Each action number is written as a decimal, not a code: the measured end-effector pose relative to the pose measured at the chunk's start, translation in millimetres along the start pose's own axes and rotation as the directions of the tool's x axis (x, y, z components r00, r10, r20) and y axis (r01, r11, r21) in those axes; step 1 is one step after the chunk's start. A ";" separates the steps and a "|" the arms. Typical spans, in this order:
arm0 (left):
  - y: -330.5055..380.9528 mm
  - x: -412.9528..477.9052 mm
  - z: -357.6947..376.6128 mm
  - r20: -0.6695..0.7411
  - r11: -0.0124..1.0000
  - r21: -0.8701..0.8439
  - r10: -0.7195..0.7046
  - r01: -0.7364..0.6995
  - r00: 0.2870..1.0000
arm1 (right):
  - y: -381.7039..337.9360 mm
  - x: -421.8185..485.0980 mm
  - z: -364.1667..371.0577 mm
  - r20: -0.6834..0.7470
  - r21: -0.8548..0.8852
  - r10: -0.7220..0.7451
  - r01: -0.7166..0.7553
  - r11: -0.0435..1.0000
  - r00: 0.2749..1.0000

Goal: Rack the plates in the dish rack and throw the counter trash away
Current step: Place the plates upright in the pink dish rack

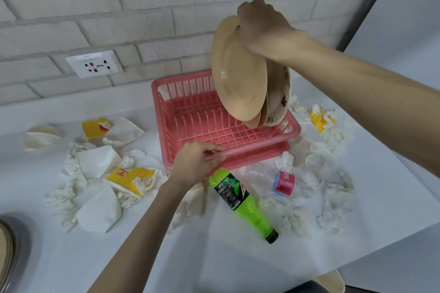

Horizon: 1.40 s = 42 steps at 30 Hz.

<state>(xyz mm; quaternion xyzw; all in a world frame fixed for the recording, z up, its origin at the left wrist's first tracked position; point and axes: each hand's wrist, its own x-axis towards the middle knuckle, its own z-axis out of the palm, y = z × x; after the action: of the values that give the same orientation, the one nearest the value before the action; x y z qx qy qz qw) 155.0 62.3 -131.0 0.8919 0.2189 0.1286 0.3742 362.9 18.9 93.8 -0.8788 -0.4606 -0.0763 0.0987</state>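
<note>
r hand (pixel 262 28) holds plates (pixel 240 83) over rack (pixel 228 135).

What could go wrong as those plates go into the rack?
1. The right hand grips several plates together by their top edge only; one might slip and drop.
2. The plates hang tilted and bunched over the rack, so they may jam rather than each find a slot.
3. The left hand grips the rack's front rim, fairly near where the plates would land; its fingers could get knocked.
</note>
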 end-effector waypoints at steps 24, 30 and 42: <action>1.3 -3.3 3.2 -0.079 0.995 -0.090 -0.056 0.049 0.995 | -4.5 28.6 91.6 0.217 -0.169 -0.168 0.207 0.964 0.962; 1.5 -2.9 2.6 -0.075 0.994 -0.099 -0.061 0.053 0.995 | -6.0 36.3 95.3 0.184 -0.174 -0.172 0.204 0.963 0.968; 4.0 -4.1 2.6 -0.083 0.994 -0.090 -0.067 0.059 0.994 | -0.8 44.5 105.1 0.177 -0.143 -0.263 0.289 0.947 0.948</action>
<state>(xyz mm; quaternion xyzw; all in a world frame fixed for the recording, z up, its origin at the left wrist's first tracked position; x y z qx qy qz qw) 153.6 56.3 -130.1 0.8611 0.2571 0.1645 0.4067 391.9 80.3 2.0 -0.8139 -0.5776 -0.0590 -0.0230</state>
